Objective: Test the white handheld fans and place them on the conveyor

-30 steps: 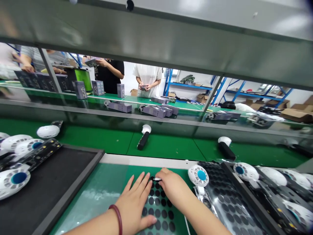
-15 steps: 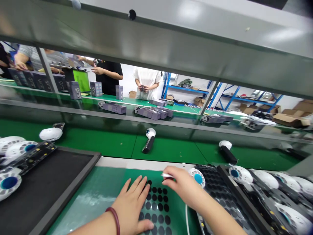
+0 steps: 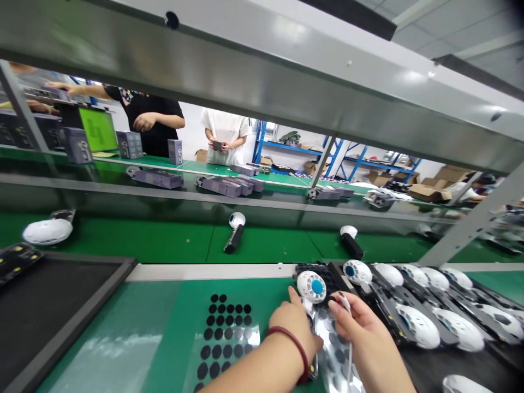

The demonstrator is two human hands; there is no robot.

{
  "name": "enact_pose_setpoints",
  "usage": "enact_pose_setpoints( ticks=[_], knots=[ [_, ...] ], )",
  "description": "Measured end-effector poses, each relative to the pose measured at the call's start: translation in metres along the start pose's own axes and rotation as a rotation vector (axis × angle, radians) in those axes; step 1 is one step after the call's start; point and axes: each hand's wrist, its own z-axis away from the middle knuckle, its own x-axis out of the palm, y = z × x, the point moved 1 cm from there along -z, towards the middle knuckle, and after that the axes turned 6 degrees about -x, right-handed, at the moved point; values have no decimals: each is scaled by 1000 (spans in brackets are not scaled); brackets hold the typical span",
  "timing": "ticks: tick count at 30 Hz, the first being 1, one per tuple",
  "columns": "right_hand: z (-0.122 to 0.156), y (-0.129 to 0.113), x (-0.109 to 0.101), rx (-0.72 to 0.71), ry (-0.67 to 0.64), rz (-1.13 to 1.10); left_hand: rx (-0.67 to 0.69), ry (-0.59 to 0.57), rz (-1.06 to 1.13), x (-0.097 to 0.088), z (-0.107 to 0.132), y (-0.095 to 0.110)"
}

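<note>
My left hand [image 3: 291, 326], a dark red band at its wrist, is wrapped round the handle of a handheld fan-like device. Its white round head [image 3: 311, 287] with a blue centre faces up beyond my fingers; most of the handle is hidden. In my right hand [image 3: 364, 327] is a slim white pen-like tool [image 3: 344, 301] with a thin white cord [image 3: 350, 363] trailing down. At my right fingertips, close to the device's head, is a small black disc [image 3: 329, 299]. To the left lies a clear sheet with rows of black round stickers [image 3: 227, 334].
A black tray [image 3: 61, 305] lies at left. Several similar devices [image 3: 413, 319] fill a dark tray at right. Beyond the bench edge, single devices [image 3: 234, 232] lie on the green belt [image 3: 270, 240]. A metal shelf [image 3: 245, 82] spans overhead; co-workers [image 3: 225, 131] stand opposite.
My left hand has left the sticker sheet and closed on the device to the right. My right hand has moved right, beside the device's head, with the pen-like tool. The view has turned right.
</note>
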Motion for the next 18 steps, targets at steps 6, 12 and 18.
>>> enact_pose_setpoints(
  ticks=[6, 12, 18],
  knots=[
    [7, -28, 9, -136, -193, 62, -34, -231, 506, -31, 23, -31],
    [24, -42, 58, -267, -530, 265, -57, -237, 893, -49, 59, -85],
    [38, -24, 89, -276, -554, 396, 18, -83, 756, -46, 61, -106]
  ],
)
